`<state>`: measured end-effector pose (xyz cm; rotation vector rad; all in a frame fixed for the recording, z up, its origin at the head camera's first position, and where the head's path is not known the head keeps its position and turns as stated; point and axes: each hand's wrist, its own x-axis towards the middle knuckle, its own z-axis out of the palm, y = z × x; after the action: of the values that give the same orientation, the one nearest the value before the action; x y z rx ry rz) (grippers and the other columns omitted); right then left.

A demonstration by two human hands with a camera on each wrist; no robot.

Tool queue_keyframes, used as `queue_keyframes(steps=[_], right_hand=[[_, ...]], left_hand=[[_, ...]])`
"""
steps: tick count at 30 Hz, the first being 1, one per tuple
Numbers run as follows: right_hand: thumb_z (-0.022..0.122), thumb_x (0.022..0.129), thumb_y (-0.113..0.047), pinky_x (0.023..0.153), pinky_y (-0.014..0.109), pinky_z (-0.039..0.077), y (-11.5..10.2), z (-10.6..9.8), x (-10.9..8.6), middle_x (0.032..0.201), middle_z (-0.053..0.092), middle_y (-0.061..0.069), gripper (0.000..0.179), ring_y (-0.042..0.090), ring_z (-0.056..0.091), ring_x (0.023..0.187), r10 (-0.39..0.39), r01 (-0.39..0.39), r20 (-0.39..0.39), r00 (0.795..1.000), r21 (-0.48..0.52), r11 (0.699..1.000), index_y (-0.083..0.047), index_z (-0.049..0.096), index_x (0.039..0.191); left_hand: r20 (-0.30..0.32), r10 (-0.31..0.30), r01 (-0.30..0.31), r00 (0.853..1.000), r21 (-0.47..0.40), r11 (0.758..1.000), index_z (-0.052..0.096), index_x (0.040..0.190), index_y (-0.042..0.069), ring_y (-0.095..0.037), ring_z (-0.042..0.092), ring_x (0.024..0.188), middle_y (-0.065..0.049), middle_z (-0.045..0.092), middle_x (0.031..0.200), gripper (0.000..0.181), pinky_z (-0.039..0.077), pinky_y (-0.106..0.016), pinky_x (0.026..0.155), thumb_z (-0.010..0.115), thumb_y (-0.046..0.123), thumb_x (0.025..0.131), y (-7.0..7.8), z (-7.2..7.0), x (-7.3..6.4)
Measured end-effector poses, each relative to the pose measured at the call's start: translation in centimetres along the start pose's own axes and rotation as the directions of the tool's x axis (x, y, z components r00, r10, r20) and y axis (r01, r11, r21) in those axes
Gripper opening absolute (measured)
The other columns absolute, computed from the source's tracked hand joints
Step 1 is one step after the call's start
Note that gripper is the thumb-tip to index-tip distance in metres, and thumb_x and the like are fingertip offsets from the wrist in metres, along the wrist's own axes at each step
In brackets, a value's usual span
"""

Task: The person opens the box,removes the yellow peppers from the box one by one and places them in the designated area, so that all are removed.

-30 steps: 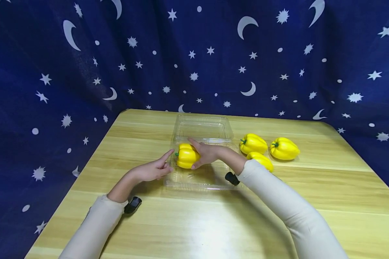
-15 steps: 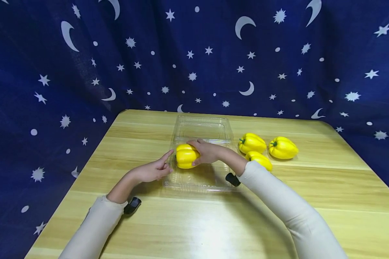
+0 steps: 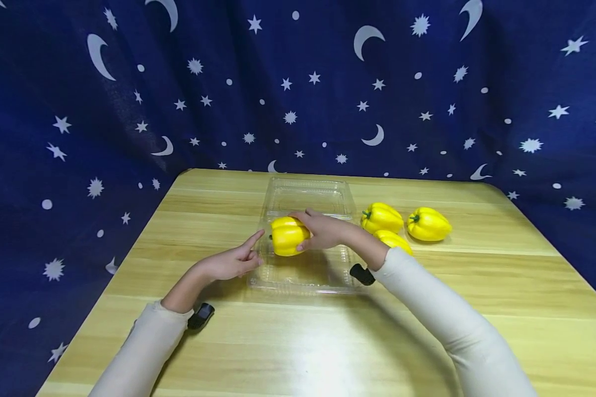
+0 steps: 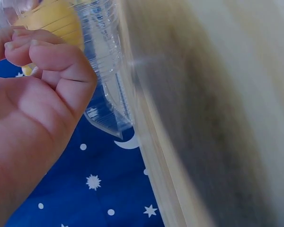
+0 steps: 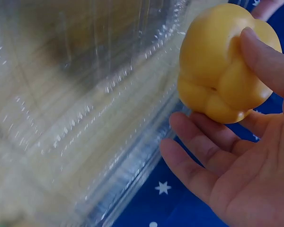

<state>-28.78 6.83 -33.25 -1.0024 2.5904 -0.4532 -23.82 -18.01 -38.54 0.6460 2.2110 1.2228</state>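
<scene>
In the head view, my right hand (image 3: pixel 323 230) grips a yellow bell pepper (image 3: pixel 289 237) over the clear plastic clamshell container (image 3: pixel 303 289). The right wrist view shows the thumb on one side of the pepper (image 5: pixel 217 56) and fingers beneath its lobed end. Its green stem points left, toward my left hand (image 3: pixel 230 262). That left hand is at the container's left edge, index finger extended and the other fingers bent. In the left wrist view the bent fingers (image 4: pixel 61 56) overlap the container's ribbed wall (image 4: pixel 102 42), with nothing in the palm.
The container's lid (image 3: pixel 310 193) lies hinged back, away from me. To the right are three more yellow bell peppers: one at the back (image 3: pixel 382 218), one farther right (image 3: pixel 429 224), and one (image 3: pixel 392 240) partly behind the right forearm. A blue star-patterned cloth (image 3: pixel 298 88) hangs behind the wooden table (image 3: pixel 218 342).
My right hand has closed more around the pepper and shifted it slightly up and right. The pepper's stem shows less than before. My left hand stays at the container's edge.
</scene>
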Motion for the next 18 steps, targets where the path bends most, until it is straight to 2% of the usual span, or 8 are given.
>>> queue_keyframes(steps=[5,18], right_hand=[[0.067,0.083,-0.026,0.093,0.046,0.04,0.3,-1.1,-1.6,0.122,0.041,0.02,0.075,0.029,0.049,0.105,0.012,-0.012,-0.033,0.999,0.011,1.0,-0.008,0.025,0.142],[0.067,0.083,-0.028,0.09,0.046,0.041,2.1,-2.4,-4.4,0.125,0.039,0.017,0.077,0.028,0.048,0.104,0.071,-0.065,-0.085,0.994,0.067,0.996,-0.011,0.022,0.143]], left_hand=[[0.009,0.012,-0.012,1.0,-0.013,1.0,-0.014,0.145,0.01,-0.013,0.034,0.056,-0.001,0.035,0.072,0.07,0.034,-0.024,0.055,0.038,0.012,0.098,0.0,0.0,0.0],[0.017,0.03,-0.03,0.999,-0.001,1.0,-0.015,0.145,0.008,-0.012,0.036,0.057,-0.001,0.035,0.072,0.069,0.036,-0.026,0.057,0.036,0.011,0.098,0.1,0.1,0.0]])
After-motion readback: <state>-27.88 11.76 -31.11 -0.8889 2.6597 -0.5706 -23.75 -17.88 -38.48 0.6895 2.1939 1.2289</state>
